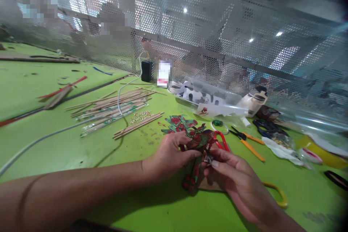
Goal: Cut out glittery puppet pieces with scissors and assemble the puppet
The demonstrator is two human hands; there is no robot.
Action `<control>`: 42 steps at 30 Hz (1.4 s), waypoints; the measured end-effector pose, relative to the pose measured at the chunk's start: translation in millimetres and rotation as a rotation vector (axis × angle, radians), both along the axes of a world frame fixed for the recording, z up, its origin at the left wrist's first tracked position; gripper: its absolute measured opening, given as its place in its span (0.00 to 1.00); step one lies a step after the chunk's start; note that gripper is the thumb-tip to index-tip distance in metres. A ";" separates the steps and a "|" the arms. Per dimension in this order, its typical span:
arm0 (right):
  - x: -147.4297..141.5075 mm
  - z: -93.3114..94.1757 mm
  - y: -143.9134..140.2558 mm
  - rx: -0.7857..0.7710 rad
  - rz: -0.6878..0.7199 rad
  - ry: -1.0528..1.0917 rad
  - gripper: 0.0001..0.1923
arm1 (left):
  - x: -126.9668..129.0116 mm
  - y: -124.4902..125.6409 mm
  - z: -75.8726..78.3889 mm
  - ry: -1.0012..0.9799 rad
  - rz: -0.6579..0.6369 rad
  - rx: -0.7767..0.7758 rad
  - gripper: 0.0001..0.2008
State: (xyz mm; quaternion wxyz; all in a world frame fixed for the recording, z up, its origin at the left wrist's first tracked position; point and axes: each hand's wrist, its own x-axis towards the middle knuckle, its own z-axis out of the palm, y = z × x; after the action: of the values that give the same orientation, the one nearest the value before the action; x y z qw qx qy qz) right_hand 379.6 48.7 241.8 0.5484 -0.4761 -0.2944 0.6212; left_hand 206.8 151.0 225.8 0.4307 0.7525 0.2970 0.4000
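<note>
My left hand [168, 156] grips a flat painted puppet figure [198, 138], red and green with dark parts, just above the green table [130, 203]. My right hand [236, 178] meets it from the right, its fingertips pinching a small metal piece [208, 158] against the figure's middle. The figure's lower part [191, 177] hangs down between my hands. A second similar painted figure [179, 123] lies flat just beyond. Red-handled scissors [222, 140] lie partly under the held figure.
Bundles of thin wooden sticks [116, 110] and a white cable [54, 134] lie to the left. Orange-handled pliers [248, 143], a plastic bag [209, 98], a white jug [254, 101] and yellow items [320, 152] crowd the right. A perforated metal screen [217, 43] walls the back.
</note>
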 end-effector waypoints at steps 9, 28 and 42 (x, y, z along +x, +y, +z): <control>-0.7 -5.1 0.8 0.009 -0.003 -0.038 0.13 | -0.2 -2.7 2.6 0.107 -0.009 -0.023 0.06; -1.1 -8.2 2.6 0.240 -0.082 -0.545 0.12 | -1.1 -7.4 3.6 0.064 -0.045 0.019 0.05; -4.8 -10.0 4.2 0.146 -0.093 -0.403 0.19 | -2.5 -8.4 4.4 0.071 -0.084 0.052 0.05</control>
State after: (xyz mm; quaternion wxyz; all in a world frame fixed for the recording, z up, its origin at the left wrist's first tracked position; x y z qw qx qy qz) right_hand 374.9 52.9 231.7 0.5394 -0.5629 -0.4199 0.4647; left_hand 204.3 142.6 230.2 0.4166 0.7889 0.2699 0.3622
